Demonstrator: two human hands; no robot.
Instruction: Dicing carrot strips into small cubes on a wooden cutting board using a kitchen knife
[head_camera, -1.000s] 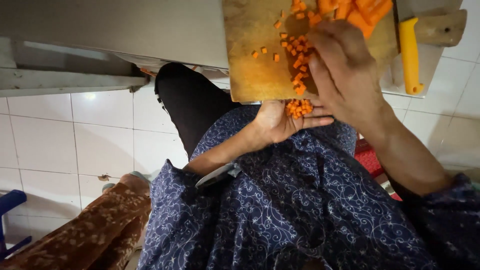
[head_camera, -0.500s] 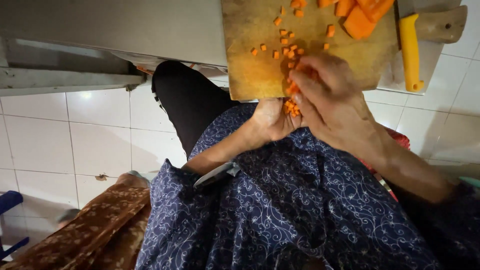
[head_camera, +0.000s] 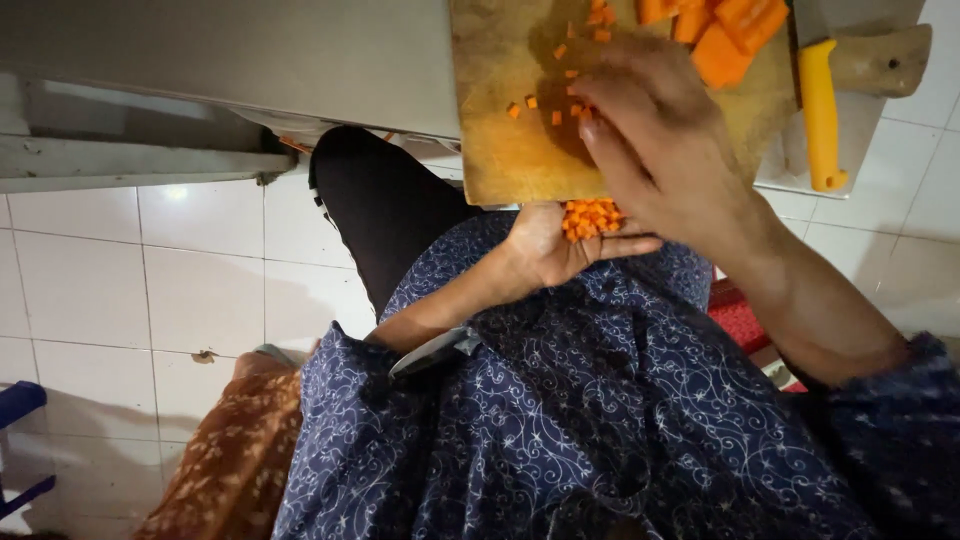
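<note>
The right hand (head_camera: 665, 150), which half a second ago pinched at the near edge of the worn wooden chopping board (head_camera: 500, 150), now lies flat farther up it, while the heap of small orange carrot cubes (head_camera: 590, 217) in the cupped left hand (head_camera: 555, 245) seems slightly larger.

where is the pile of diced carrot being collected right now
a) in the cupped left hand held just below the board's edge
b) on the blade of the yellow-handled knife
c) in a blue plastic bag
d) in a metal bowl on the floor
a: the left hand is cupped palm up under the near edge of the wooden cutting board with the diced carrot heaped in it, while the right hand lies over the board.
</note>
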